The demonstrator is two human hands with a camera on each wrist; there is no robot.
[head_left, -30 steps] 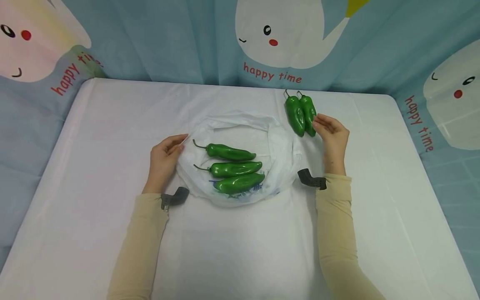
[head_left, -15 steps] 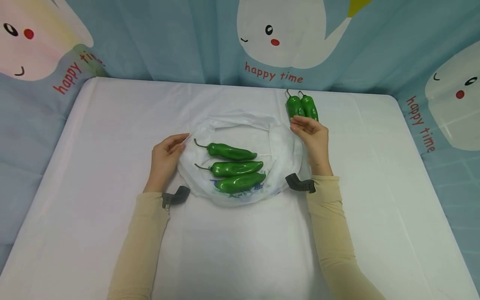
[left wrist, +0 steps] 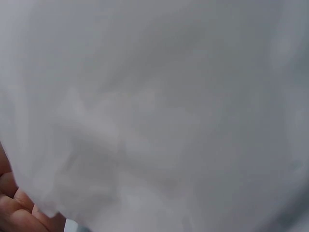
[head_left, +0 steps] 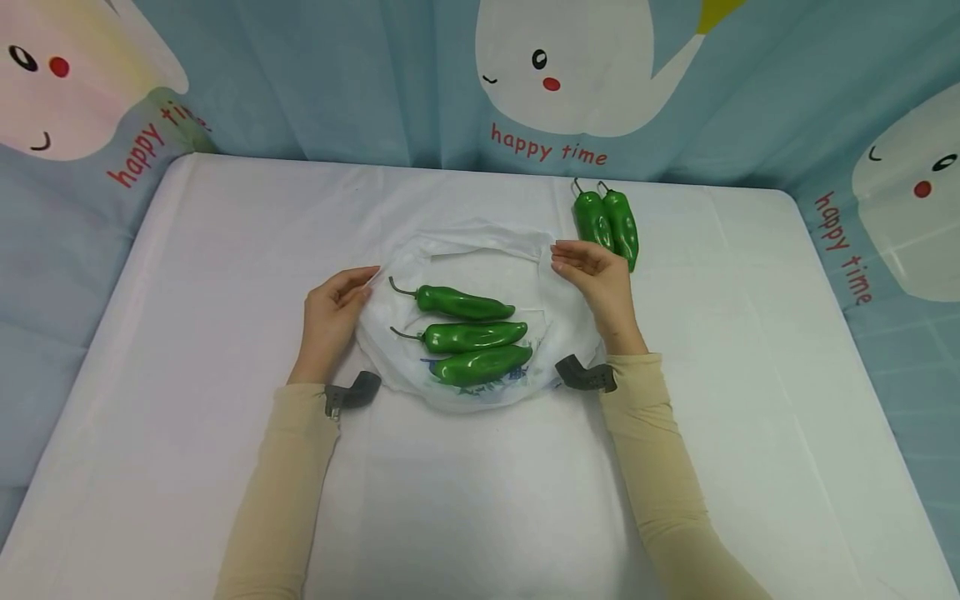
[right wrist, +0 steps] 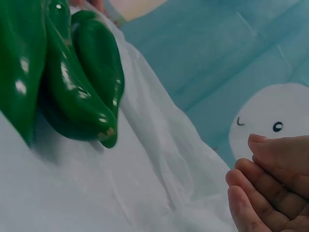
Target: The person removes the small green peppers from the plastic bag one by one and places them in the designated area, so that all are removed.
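A white plastic bag (head_left: pixel 397 367) lies spread with its mouth up on the table. Inside it, three long green peppers (head_left: pixel 476 337) lie side by side, also close in the right wrist view. My left hand (head_left: pixel 330 321) pinches the bag's left rim between thumb and fingers; in the left wrist view the plastic (left wrist: pixel 154 116) fills most of the picture. My right hand (head_left: pixel 603 287) is at the bag's upper right edge. Its fingers are loosely bent with nothing between thumb and fingers (right wrist: pixel 260 193) in the right wrist view.
Two more green peppers (head_left: pixel 592 218) lie side by side near the table's back edge, behind my right hand and partly hidden by it. A white cloth covers the table (head_left: pixel 465 492). A blue curtain (head_left: pixel 337 83) with whale prints hangs along the back and sides.
My right hand has moved left, from beside the two back peppers to the bag's right edge. The left hand keeps its hold on the rim. The peppers stay where they were.
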